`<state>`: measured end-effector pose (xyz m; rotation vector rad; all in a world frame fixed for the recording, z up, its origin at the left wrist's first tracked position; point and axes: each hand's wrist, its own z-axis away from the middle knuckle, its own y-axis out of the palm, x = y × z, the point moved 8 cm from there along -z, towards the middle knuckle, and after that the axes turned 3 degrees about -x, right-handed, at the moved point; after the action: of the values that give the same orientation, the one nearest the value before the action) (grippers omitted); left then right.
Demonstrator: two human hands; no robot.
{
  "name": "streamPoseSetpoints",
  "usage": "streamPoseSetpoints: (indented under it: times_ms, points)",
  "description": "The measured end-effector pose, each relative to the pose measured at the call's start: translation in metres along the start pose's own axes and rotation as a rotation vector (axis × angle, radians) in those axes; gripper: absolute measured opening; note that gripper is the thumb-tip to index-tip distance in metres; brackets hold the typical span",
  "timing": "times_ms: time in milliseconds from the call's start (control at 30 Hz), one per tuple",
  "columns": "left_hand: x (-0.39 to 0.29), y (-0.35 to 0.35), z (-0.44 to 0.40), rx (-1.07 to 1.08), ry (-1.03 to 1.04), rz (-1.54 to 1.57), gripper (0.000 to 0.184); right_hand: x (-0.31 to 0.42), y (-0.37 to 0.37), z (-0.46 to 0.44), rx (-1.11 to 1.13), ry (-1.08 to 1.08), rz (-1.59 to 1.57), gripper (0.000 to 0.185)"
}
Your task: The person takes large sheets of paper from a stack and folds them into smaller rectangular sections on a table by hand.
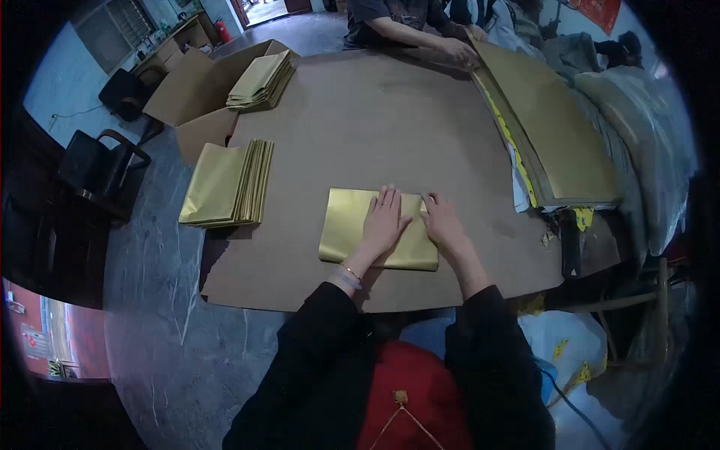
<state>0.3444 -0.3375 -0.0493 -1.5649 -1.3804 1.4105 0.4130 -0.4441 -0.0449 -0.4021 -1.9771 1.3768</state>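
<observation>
A folded sheet of gold paper (345,225) lies flat on the brown board in front of me. My left hand (384,219) rests palm down on its middle, fingers stretched toward its far edge. At the sheet's right edge, my right hand (445,221) presses down, its fingers extended and slightly bent near the far corner. Neither hand lifts the paper. To the left stands a thick pile of folded gold sheets (214,184), fanned along its right side. A second gold pile (259,81) sits farther back, beside the carton.
An open cardboard carton (191,90) adjoins the table's far left corner. A co-worker's hand (457,54) touches a long stack of flat gold sheets (544,112) on the right. Plastic-wrapped bundles (637,127) lie beyond it. Black chairs (97,169) stand left.
</observation>
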Motion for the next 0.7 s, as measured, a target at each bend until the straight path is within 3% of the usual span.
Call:
streamPoseSetpoints:
  times_ms: [200, 300, 367, 533, 700]
  points:
    - [0.003, 0.004, 0.001, 0.0, -0.008, 0.05, 0.065, 0.0, 0.004, -0.003, -0.039, -0.058, 0.05, 0.045]
    - [0.002, 0.003, 0.002, -0.054, 0.014, 0.063, 0.064, 0.001, 0.006, -0.001, 0.081, 0.015, 0.087, 0.043]
    - [0.002, 0.001, 0.003, -0.052, 0.012, 0.064, 0.063, 0.001, 0.0, 0.001, -0.021, -0.002, 0.053, 0.043]
    - [-0.001, -0.004, 0.001, -0.041, 0.022, 0.03, 0.061, -0.001, -0.002, 0.0, -0.003, 0.028, -0.033, 0.043]
    - [-0.002, -0.009, -0.006, -0.174, 0.089, -0.018, 0.056, -0.004, 0.0, 0.0, 0.014, 0.023, -0.096, 0.044]
